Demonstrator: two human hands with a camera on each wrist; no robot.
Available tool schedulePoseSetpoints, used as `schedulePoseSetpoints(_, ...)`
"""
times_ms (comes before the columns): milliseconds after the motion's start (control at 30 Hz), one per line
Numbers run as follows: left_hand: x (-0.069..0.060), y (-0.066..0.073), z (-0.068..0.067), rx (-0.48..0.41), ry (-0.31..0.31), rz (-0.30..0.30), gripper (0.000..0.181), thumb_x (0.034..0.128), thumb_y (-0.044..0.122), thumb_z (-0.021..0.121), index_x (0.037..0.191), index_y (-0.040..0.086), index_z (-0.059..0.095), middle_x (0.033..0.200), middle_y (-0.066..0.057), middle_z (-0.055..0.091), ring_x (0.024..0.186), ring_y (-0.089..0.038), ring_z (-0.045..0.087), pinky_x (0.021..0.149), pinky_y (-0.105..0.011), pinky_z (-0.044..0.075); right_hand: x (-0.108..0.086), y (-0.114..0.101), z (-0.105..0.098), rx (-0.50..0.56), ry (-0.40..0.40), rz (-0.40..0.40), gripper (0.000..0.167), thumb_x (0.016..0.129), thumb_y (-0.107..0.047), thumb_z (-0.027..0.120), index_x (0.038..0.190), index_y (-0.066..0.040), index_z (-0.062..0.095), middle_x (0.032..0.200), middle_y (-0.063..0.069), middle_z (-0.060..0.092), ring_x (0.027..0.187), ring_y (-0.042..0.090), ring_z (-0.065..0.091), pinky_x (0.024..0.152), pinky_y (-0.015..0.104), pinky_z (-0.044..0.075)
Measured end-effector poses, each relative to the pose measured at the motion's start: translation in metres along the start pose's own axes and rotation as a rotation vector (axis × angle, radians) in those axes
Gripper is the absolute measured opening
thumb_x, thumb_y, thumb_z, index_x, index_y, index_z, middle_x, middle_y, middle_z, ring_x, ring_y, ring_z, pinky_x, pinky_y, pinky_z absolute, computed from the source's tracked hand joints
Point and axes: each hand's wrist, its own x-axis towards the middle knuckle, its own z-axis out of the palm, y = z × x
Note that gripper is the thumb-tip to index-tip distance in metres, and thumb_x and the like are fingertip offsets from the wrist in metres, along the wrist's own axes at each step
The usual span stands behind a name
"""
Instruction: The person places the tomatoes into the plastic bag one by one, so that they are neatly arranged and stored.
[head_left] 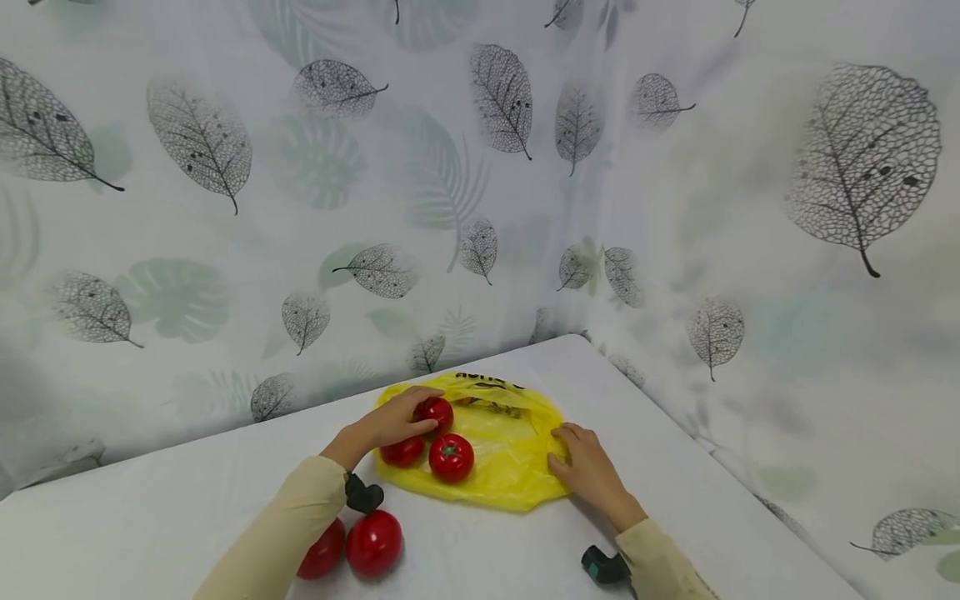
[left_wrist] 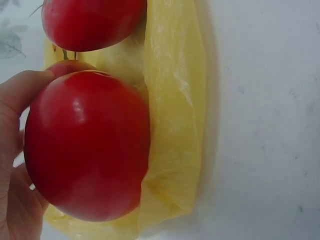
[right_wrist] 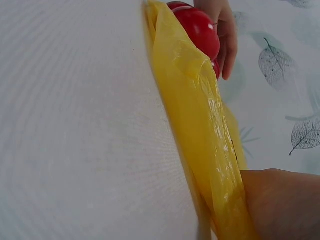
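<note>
A yellow plastic bag (head_left: 498,483) lies spread on the table with black print along its far side. On its left part sit three red tomatoes, one of them (head_left: 452,457) showing a green stem star. My left hand (head_left: 397,417) grips the farthest tomato (head_left: 437,414), fingers over its far side and thumb on the near side. Close to the left wrist camera, a front tomato (left_wrist: 87,145) hides part of the held one. My right hand (head_left: 592,468) holds the bag's right edge between thumb and fingers; in the right wrist view the bag covers the fingertips.
Two more tomatoes lie on the white table near the left forearm: one (head_left: 374,543) in plain sight, the other (head_left: 321,550) partly behind the sleeve. A leaf-patterned curtain (head_left: 375,192) hangs along the table's far and right edges.
</note>
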Motion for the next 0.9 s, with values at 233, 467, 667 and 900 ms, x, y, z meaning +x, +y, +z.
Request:
schedulePoseSetpoints(233,-0.004,0.0,-0.003,-0.026,0.043,0.052,0.051,0.0935,0.021,0.066,0.14,0.008,0.049,0.141,-0.015,0.05,0.134,-0.034,0.043,0.108,-0.054,0.037,-0.001,-0.003,0.0,0.006,0.0,0.004,0.038,0.09,-0.015,0.065,0.122,0.005,0.061,0.133,0.025,0.053,0.123,0.042,0.047,0.105,0.054,0.04)
schedulePoseSetpoints(467,-0.007,0.0,-0.008,0.002,0.073,0.095,0.047,0.0944,0.019,0.064,0.138,0.008,0.05,0.139,-0.015,0.052,0.131,-0.035,0.046,0.107,-0.054,0.039,0.0,-0.003,0.001,-0.004,0.018,-0.003,0.039,0.09,-0.015,0.065,0.122,0.006,0.061,0.132,0.025,0.053,0.122,0.043,0.048,0.103,0.054,0.041)
schedulePoseSetpoints(667,-0.015,0.006,-0.021,-0.001,0.093,0.081,0.047,0.0944,0.018,0.064,0.138,0.006,0.051,0.138,-0.017,0.053,0.128,-0.037,0.048,0.105,-0.056,0.04,0.001,-0.003,0.0,-0.001,0.014,-0.011,0.04,0.09,-0.016,0.065,0.123,0.007,0.06,0.133,0.026,0.053,0.122,0.044,0.047,0.104,0.054,0.041)
schedulePoseSetpoints(900,-0.03,0.011,-0.033,-0.027,0.088,0.085,0.048,0.0948,0.018,0.063,0.139,0.007,0.05,0.14,-0.019,0.051,0.129,-0.038,0.047,0.104,-0.057,0.041,0.001,0.001,0.002,-0.005,-0.001,-0.005,0.042,0.091,-0.017,0.064,0.124,0.007,0.059,0.134,0.026,0.052,0.124,0.044,0.046,0.105,0.055,0.039)
